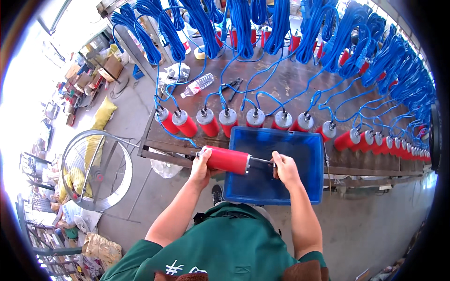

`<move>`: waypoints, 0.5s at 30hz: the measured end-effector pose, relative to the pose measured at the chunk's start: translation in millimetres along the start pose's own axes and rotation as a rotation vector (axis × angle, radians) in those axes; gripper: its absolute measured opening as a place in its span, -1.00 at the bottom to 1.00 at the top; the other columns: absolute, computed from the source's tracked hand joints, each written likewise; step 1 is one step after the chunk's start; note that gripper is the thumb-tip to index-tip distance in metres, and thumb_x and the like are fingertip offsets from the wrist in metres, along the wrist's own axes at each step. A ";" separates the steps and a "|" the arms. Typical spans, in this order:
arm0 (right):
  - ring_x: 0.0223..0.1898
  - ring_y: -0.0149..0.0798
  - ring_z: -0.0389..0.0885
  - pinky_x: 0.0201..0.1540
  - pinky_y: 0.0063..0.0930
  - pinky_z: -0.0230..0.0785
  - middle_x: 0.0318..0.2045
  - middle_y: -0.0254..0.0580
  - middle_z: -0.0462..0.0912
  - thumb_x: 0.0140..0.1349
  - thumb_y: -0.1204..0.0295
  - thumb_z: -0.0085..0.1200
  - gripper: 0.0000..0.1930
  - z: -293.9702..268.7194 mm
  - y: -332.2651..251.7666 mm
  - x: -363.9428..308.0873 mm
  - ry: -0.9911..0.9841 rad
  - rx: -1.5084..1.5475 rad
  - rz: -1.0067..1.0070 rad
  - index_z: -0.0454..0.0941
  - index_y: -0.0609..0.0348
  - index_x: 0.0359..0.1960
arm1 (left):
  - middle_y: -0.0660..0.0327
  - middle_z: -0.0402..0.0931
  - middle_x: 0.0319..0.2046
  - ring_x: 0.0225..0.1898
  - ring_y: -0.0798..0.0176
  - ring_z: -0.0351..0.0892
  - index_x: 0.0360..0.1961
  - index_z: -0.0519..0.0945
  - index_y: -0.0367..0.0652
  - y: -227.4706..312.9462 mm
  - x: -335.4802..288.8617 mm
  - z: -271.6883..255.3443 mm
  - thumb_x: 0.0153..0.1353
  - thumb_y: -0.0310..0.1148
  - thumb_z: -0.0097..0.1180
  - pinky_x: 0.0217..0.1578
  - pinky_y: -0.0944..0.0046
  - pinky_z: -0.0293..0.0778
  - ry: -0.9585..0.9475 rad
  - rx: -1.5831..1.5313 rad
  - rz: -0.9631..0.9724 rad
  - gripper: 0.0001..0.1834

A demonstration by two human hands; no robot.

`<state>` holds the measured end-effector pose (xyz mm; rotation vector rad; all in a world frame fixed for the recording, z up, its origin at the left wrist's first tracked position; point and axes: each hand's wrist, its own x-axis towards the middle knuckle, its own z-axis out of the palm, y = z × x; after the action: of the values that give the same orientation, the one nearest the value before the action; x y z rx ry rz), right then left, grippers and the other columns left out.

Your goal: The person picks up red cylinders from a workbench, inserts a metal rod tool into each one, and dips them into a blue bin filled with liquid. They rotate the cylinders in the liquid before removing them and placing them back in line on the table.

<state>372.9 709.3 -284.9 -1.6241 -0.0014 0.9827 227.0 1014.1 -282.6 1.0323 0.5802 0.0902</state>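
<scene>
Behind the work, our brown bench [164, 136] carried a row of others [207, 124] with blue cords [239, 28]. Our left hand [200, 169] held one red cylinder [226, 160] sideways, partly over the blue tray [262, 192]; our right hand [285, 169] gripped a thin tool [262, 160], seemingly against its end. We judged that a crooked push could make the tool slip, and weak left fingers could let the cylinder turn.
</scene>
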 end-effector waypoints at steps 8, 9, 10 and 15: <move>-0.12 -0.19 0.76 -0.11 -0.40 0.63 -0.02 -0.07 0.75 0.57 0.40 0.15 -0.69 -3.4 -7.8 -26.7 0.192 -0.602 -0.897 0.62 0.23 0.25 | 0.03 0.72 0.06 0.01 0.00 0.80 0.24 0.55 -0.21 0.3 -1.6 5.9 0.36 0.26 0.27 -0.06 -0.12 0.80 0.032 -0.043 0.017 -0.25; -0.22 -0.25 0.73 -0.19 -0.44 0.60 -0.13 -0.09 0.75 0.59 0.38 0.12 -0.68 3.7 -1.2 -19.7 0.169 -0.328 -0.662 0.60 0.24 0.27 | 0.02 0.67 0.10 0.07 -0.03 0.76 0.25 0.49 -0.13 -0.5 -1.4 3.9 0.32 0.31 0.27 -0.03 -0.13 0.79 0.007 -0.017 0.011 -0.22; -0.32 -0.31 0.71 -0.27 -0.47 0.57 -0.24 -0.11 0.75 0.61 0.36 0.10 -0.66 14.8 -7.7 -21.8 0.148 -0.055 -0.424 0.58 0.24 0.29 | 0.02 0.63 0.13 0.12 -0.06 0.72 0.26 0.43 -0.06 -1.0 0.2 3.6 0.29 0.37 0.26 0.01 -0.15 0.77 -0.022 0.008 0.004 -0.18; -0.41 -0.38 0.62 -0.32 -0.48 0.51 -0.32 -0.18 0.70 0.63 0.31 0.11 -0.75 10.4 -4.0 -22.0 -0.150 0.549 -0.236 0.52 0.22 0.11 | -0.03 0.68 0.10 0.06 -0.04 0.78 0.26 0.48 -0.22 -4.2 1.5 0.5 0.38 0.26 0.22 -0.06 -0.08 0.83 0.028 -0.044 0.009 -0.23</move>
<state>354.5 708.2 -268.5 -1.0203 -0.0233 0.8283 227.7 1012.0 -286.5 0.9925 0.5962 0.1245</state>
